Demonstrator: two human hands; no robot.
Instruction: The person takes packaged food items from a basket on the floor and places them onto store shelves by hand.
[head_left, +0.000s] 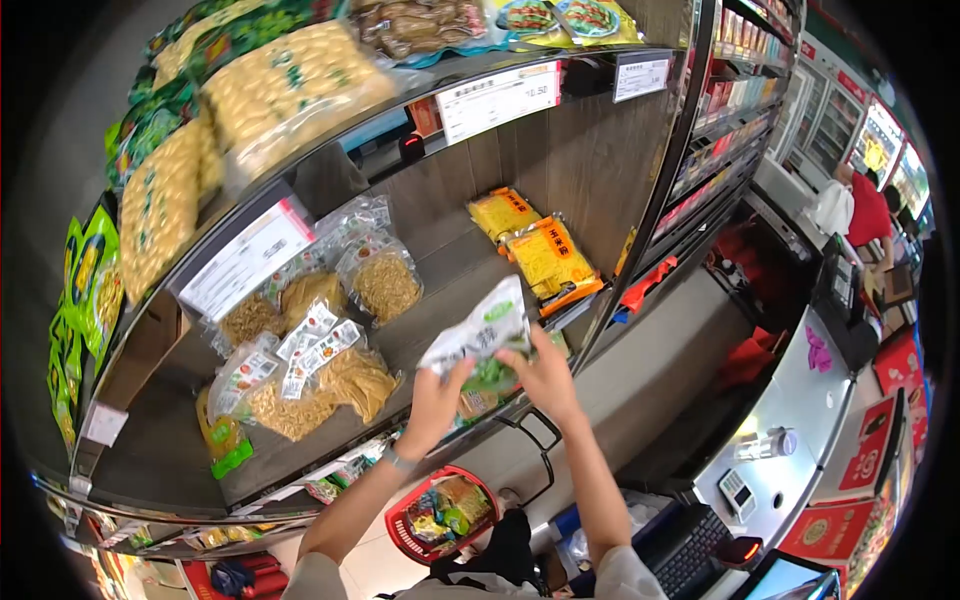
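Between my two hands is a white and green food packet (484, 338), held up in front of the shelf. My left hand (436, 405) grips its lower left corner, and my right hand (546, 372) pinches its right side. Printed dark lettering and a green label show on the packet. Behind it on the wooden shelf (430, 290) lie two yellow and orange packets (550, 258). Clear bags of brown dried food (385, 282) lie to the left, with more bags (320, 385) piled nearer me.
A red basket (443, 512) of packets stands on the floor below my arms. Large bags of pale yellow food (290, 90) fill the upper shelf. On the right is a counter (790, 400) with a keyboard (685, 550). A person in red (868, 208) is farther back.
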